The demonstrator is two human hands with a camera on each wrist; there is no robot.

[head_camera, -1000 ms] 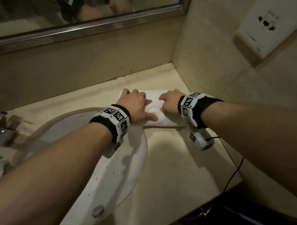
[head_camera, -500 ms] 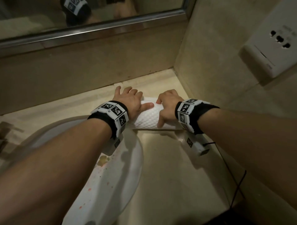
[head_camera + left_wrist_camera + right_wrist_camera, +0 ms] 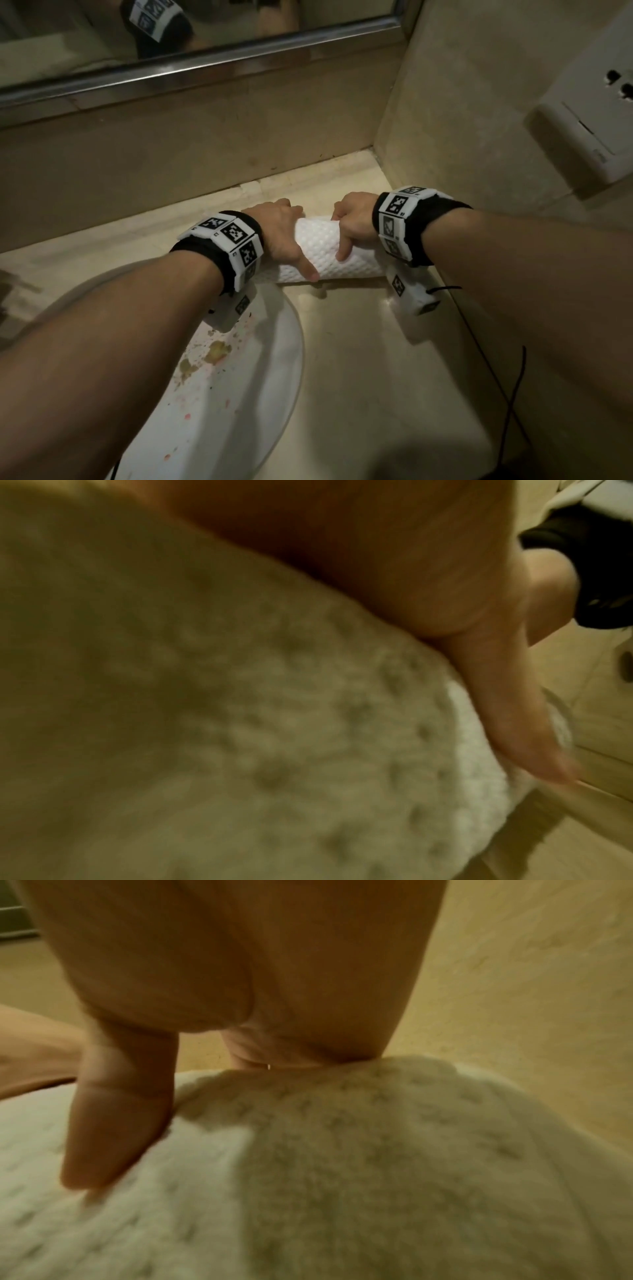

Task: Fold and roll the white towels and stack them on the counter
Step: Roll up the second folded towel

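Note:
A white waffle-textured towel point(image 3: 325, 251), rolled into a thick cylinder, lies crosswise on the beige counter point(image 3: 359, 359) near the back corner. My left hand point(image 3: 281, 236) grips its left end, fingers curled over the far side and the thumb pressed on the near face. My right hand point(image 3: 352, 222) grips the right end the same way. In the left wrist view the towel point(image 3: 274, 737) fills the frame under my thumb point(image 3: 507, 723). The right wrist view shows the towel point(image 3: 342, 1164) with my thumb point(image 3: 113, 1123) pressing into it.
A white sink basin point(image 3: 222, 394) with brownish and pink stains lies front left, its rim just under the roll's left end. The mirror's metal frame point(image 3: 205, 65) runs along the back wall. A wall socket point(image 3: 582, 137) sits on the right wall. A black cable point(image 3: 510, 411) hangs at the counter's right edge.
The towel went from a flatter, partly rolled strip to a tight cylinder. Both hands rolled it toward the back wall and curled round it.

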